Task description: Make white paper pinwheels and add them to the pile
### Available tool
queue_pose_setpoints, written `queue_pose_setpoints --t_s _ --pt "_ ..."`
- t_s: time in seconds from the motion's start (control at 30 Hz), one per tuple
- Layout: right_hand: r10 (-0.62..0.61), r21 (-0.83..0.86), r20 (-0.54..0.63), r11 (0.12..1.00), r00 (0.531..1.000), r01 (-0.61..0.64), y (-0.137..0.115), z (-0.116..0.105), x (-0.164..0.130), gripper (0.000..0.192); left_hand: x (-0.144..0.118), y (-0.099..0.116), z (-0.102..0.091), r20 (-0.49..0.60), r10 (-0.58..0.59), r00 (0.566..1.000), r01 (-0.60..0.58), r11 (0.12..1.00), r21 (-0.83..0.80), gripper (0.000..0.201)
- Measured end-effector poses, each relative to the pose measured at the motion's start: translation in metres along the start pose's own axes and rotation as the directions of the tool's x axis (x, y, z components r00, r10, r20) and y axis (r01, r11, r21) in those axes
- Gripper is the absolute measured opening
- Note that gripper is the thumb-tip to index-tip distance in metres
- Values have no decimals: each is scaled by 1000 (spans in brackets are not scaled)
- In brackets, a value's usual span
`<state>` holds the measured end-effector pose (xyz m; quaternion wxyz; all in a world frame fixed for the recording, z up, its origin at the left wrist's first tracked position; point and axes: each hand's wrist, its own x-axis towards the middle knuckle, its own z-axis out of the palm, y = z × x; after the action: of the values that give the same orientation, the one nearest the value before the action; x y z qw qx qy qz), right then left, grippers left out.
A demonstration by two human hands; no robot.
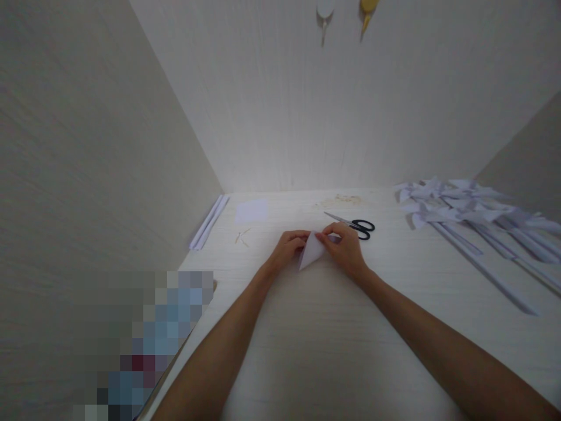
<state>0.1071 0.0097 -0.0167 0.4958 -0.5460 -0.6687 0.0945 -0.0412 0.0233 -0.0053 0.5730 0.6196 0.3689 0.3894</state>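
Between my two hands is a folded piece of white paper (312,251), held just above or on the table with one pointed corner towards me. My left hand (288,248) is closed on its left edge, fingers curled partly behind it. The fingers of my right hand (342,244) pinch the paper near its top. Just beyond my right hand lies a pair of scissors (363,225) with black handles, the blades pointing left. My right hand covers part of them.
Rolled white paper sticks (209,223) lie at the left edge, beside a flat white sheet (251,211) and some thin pale sticks (242,236). Several white paper pinwheels (464,210) on paper sticks are heaped at the right. Walls stand behind and at left; two hooks (325,10) hang above.
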Motion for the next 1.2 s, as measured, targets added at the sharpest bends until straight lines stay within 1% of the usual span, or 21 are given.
queue_pose_setpoints --t_s 0.13,0.2,0.33,0.37,0.43,0.5,0.53,0.6,0.67,0.7,0.73,0.77,0.87,0.9,0.93,1.0,1.03,1.1,1.13,1.17,1.2 --pt "3 -25 6 1000 1000 -3 -2 1 -2 18 0 1 3 -125 11 992 9 987 159 25" --pt "-3 -47 5 999 1000 3 -3 3 -3 18 1 0 5 -156 39 987 0 971 238 25" --pt "-24 -155 29 988 999 28 -7 3 -3 17 2 -3 3 -154 106 982 -49 941 334 26" --pt "-27 -189 55 981 998 37 -8 1 -1 16 2 -3 2 -150 119 982 -61 936 346 26" --pt "-21 -226 151 973 988 55 -11 -4 5 15 3 -4 1 -134 130 982 -76 933 352 27" --pt "-18 -181 310 980 950 78 -13 -12 14 14 3 -4 0 -99 131 986 -90 935 344 27" --pt "-25 -147 392 985 919 89 -13 -16 18 14 3 -4 -1 -70 131 989 -100 935 341 26" --pt "-63 -81 537 989 841 126 -12 -23 24 20 3 -4 -1 -1 125 992 -118 934 338 26" --pt "-85 -21 622 992 779 125 -10 -26 28 26 3 -3 -1 54 104 993 -116 933 340 26" --pt "-84 14 644 995 761 99 -7 -27 29 28 3 -2 -1 69 88 994 -106 934 341 27" --pt "-77 53 651 997 756 55 -4 -26 30 29 2 -2 -2 75 71 995 -93 935 343 28" --pt "-60 97 646 995 761 -3 0 -25 30 28 2 -1 -2 73 56 996 -78 936 344 29" --pt "35 226 568 954 822 -196 16 -21 28 27 2 0 -2 42 19 999 -32 941 337 33" --pt "75 251 549 935 832 -250 21 -19 27 27 2 0 -1 25 7 1000 -15 944 331 33" --pt "119 260 541 918 832 -300 26 -18 26 28 3 1 -1 5 -6 1000 4 948 318 32" --pt "177 263 534 895 827 -361 31 -17 25 28 4 1 -1 -46 -37 998 48 959 280 28" --pt "192 252 532 894 825 -370 32 -16 25 27 4 0 -2 -78 -58 995 76 962 261 26" --pt "189 190 532 923 825 -334 29 -16 25 26 5 0 -3 -143 -95 985 131 955 266 22" --pt "176 136 532 948 828 -289 26 -16 25 25 5 -1 -4 -171 -97 980 148 938 312 21" --pt "160 68 530 971 833 -230 22 -15 24 24 4 -1 -4 -194 -80 978 152 906 396 21" --pt "142 -3 520 986 842 -164 19 -14 24 23 4 -1 -4 -212 -42 976 146 852 503 21"
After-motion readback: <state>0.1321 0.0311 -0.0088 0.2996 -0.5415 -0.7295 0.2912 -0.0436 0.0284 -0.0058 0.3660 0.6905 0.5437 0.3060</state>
